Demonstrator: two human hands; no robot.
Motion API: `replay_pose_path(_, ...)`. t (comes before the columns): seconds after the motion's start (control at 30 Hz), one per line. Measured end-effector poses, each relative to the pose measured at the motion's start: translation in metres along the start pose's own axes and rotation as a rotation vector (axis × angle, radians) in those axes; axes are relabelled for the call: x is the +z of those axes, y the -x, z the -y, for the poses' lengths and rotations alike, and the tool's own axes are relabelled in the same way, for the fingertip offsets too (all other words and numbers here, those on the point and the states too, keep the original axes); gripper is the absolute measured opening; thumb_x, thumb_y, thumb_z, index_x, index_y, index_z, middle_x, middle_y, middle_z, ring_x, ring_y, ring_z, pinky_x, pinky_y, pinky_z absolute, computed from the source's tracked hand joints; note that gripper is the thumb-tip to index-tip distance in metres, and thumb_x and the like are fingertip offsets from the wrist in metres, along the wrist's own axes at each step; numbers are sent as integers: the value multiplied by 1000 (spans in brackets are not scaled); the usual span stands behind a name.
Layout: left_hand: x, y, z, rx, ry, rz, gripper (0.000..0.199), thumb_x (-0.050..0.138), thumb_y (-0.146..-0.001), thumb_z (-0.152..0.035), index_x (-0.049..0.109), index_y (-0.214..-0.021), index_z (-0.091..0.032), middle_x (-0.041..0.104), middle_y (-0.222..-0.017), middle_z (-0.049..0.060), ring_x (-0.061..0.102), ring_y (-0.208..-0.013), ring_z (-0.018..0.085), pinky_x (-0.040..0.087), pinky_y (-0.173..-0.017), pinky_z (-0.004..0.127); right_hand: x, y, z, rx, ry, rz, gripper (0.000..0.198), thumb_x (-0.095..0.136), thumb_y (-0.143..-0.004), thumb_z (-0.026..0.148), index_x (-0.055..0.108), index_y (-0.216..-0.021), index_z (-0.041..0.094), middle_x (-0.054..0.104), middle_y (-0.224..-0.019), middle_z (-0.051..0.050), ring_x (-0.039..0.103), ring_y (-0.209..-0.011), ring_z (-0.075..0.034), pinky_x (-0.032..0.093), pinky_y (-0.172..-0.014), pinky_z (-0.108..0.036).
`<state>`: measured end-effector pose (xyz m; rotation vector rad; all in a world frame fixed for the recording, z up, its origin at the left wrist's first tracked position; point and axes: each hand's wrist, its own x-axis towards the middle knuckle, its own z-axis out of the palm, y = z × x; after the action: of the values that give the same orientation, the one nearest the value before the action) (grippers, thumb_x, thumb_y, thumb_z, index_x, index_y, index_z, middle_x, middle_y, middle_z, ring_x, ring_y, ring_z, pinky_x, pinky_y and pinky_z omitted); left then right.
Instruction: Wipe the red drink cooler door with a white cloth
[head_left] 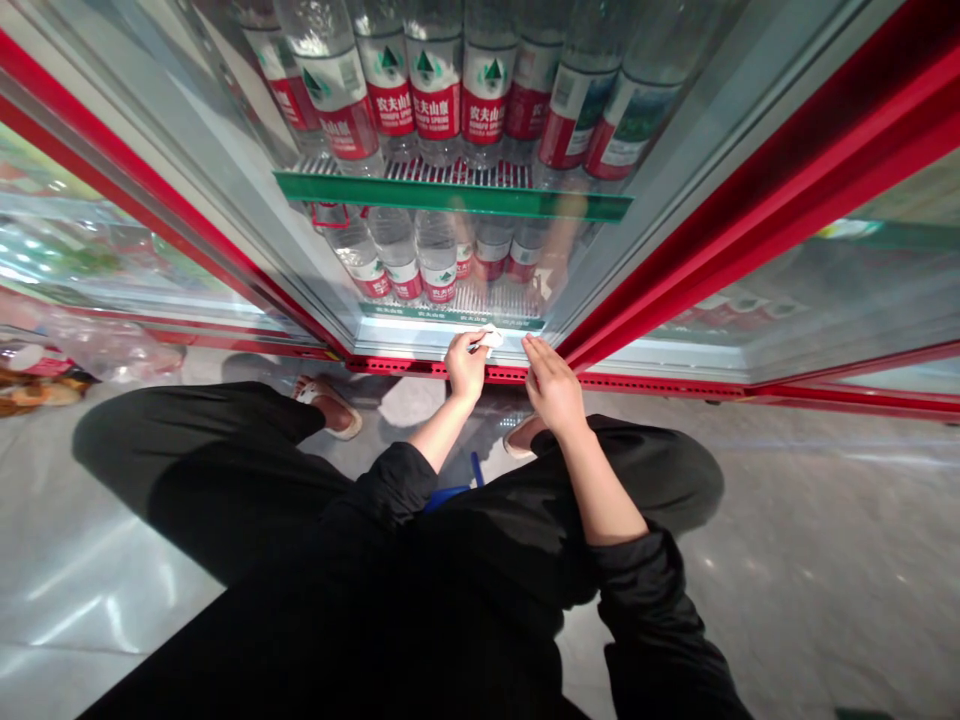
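My left hand (466,368) pinches a crumpled white tissue (491,338) at the bottom sill (420,336) of a red-framed drinks fridge. Just to its right, my right hand (555,385) has its fingers stretched forward, their tips at the same sill. I cannot tell whether those fingertips press on it. Behind both hands, several water bottles with red and white labels (439,268) stand on the lower shelf. More bottles (487,90) fill the shelf above, over a green shelf strip (457,196).
Red door frames (720,210) flank the opening on both sides. At the far left, clear plastic bottles (112,345) lie in a pile near the floor. A blue object (450,495) sits between my legs, partly hidden. Grey tiled floor (810,540) stretches to the right.
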<state>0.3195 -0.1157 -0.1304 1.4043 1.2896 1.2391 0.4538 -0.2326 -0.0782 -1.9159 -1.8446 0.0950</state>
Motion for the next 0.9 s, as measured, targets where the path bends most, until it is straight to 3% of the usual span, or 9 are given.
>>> replay_pose_path(0.23,-10,-9,-6,25,4,-41,19,77,-93,-1,72,-94,-20,77,-102,3,71,-103,18,54,-100,32,11,3,8,-38,33,23,65,45,-101,12,56,-165,21,58,-169,-9,52,-161,-29,48,-135,-54)
replay_pose_path(0.4,-10,-11,-8,46,-3,16,21,76,-93,0,71,-91,-20,77,-100,3,70,-103,18,55,-99,31,23,1,16,-68,36,65,70,48,-99,10,52,-168,23,58,-170,-9,50,-162,-29,47,-134,-58)
replay_pose_path(0.53,-25,-15,3,19,-22,35,27,76,-89,6,70,-88,-20,74,-93,1,69,-99,17,53,-96,30,29,3,22,-70,48,61,70,48,-99,9,53,-168,22,56,-171,-10,50,-162,-29,47,-134,-56)
replay_pose_path(0.7,-47,-21,7,-8,-29,-43,27,72,-91,8,68,-88,-19,72,-96,2,67,-101,18,52,-95,30,29,5,29,-66,55,42,71,49,-100,9,51,-169,26,56,-170,-8,51,-161,-29,49,-133,-56)
replay_pose_path(0.9,-40,-25,-10,63,-9,-3,22,74,-94,1,69,-93,-20,74,-101,3,68,-103,17,55,-94,29,29,-3,30,-75,43,15,71,47,-99,8,52,-168,21,55,-171,-9,49,-162,-29,48,-135,-55)
